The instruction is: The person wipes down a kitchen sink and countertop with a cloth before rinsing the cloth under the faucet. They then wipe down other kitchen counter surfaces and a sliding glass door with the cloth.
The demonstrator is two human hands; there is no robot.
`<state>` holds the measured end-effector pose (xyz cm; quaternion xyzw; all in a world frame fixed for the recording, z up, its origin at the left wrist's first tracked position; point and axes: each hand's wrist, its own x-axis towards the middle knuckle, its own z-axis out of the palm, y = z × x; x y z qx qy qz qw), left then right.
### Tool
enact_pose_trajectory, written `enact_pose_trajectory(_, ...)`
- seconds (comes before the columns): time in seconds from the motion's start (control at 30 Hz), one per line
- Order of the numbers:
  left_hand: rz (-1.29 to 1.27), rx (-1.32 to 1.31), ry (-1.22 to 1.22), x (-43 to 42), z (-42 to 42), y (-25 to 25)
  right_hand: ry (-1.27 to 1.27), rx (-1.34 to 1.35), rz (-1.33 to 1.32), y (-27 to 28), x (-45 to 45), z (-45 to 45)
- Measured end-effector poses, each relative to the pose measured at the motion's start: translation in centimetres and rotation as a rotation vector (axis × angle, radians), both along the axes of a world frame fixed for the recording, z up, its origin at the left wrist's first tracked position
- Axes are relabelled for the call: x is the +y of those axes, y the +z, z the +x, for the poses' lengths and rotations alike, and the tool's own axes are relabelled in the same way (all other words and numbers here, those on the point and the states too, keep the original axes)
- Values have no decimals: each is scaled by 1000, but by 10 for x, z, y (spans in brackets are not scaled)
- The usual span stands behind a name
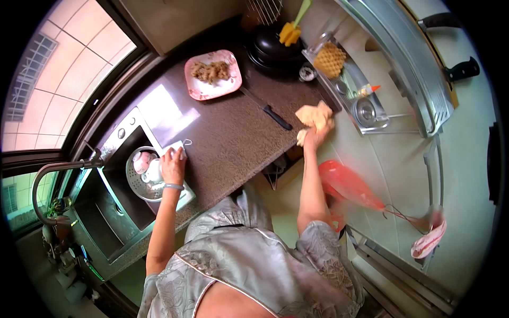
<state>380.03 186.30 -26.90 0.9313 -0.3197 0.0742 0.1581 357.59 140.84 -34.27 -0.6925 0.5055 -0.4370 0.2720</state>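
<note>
Clutching cloth (312, 114) | right grip (318, 135) clamped on it | left grip (173, 167): cannot tell | plate (208, 92): brown food (211, 72) | colander (137, 187): crockery (154, 170)

Grey floral top (249, 259), pale piping (214, 280), light bracelet (173, 186)

1. Right hand (317, 137): closed on yellow cloth (314, 114), at counter (238, 140) edge.
2. Left hand (172, 168): on white ledge (185, 199), beside colander (139, 186); grip unclear.
3. Colander: in sink (114, 172), bowls (142, 161) inside.
4. Plate (232, 85): pink-rimmed, bearing brown food (211, 71).
5. Knife (274, 115): black-handled, flat on counter, blade toward plate.
6. Sponge (329, 60): yellow, on metal rack (360, 126).
7. Bag (347, 183): red, near right hand.
8. Tap (63, 165): arched, beside sink.
</note>
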Motion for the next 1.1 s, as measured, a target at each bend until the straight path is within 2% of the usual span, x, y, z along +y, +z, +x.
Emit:
enact_pose_trajectory(0.03, 36, 24, 21, -5, -2, 6, -75, -72, 150, 1, 17, 0)
enact_pose_trajectory(0.07, 36, 1, 35, -9, -3, 6, -109, 23, 286, 0, 29, -7)
enact_pose_trajectory(0.1, 22, -24, 43, -16, -5, 5, -91, 143, 224, -14, 39, -17)
enact_pose_trajectory(0.13, 33, -19, 59, -24, -6, 7, -22, 119, 136, -19, 58, -22)
enact_pose_trajectory(0.17, 50, -5, 76, -32, -7, 6, 7, 84, 144, -7, 84, -22)
enact_pose_trajectory(0.2, 36, 0, 62, -38, -7, 6, 91, 75, 306, 1, 102, -27)
enact_pose_trajectory(0.23, 28, 8, 48, -44, -6, 6, 93, 65, 331, 6, 126, -26)
enact_pose_trajectory(0.27, 64, 63, 51, -53, -6, 8, 132, 174, 296, 5, 144, -28)
enact_pose_trajectory(0.3, 52, 58, 43, -62, -7, 11, 236, 102, 358, 27, 167, -30)
enact_pose_trajectory(0.33, 55, 120, 40, -71, -9, 14, 333, 174, 328, 50, 189, -30)
enact_pose_trajectory(0.37, 62, 184, 34, -79, -11, 16, 446, 211, 292, 49, 205, -37)
enact_pose_trajectory(0.4, 49, 201, -9, -87, -14, 16, 478, 431, 517, 88, 222, -29)
enact_pose_trajectory(0.43, 15, 234, -53, -96, -17, 14, 571, 515, 421, 88, 237, -31)
enact_pose_trajectory(0.5, -55, 281, -164, -115, -24, 8, 803, 686, 466, 86, 254, -36)
enact_pose_trajectory(0.6, -190, 307, -387, -145, -30, -2, 987, 597, 375, 119, 267, -32)
enact_pose_trajectory(0.67, -287, 409, -491, -160, -33, 1, 960, 618, 357, 124, 262, -30)
enact_pose_trajectory(0.7, -264, 564, -491, -165, -35, 6, 980, 638, 335, 125, 265, -26)
enact_pose_trajectory(0.8, -306, 614, -465, -158, -45, 23, 986, 469, 126, 130, 261, -23)
enact_pose_trajectory(0.83, -351, 544, -500, -149, -44, 20, 988, 397, 86, 125, 260, -20)
enact_pose_trajectory(0.9, -411, 574, -484, -126, -43, 23, 995, 381, -53, 133, 262, -13)
enact_pose_trajectory(0.93, -409, 556, -466, -108, -41, 26, 1069, 351, -135, 126, 263, -9)
enact_pose_trajectory(1.1, -418, 438, -231, -5, -45, 30, 1337, 453, -156, 115, 287, 18)
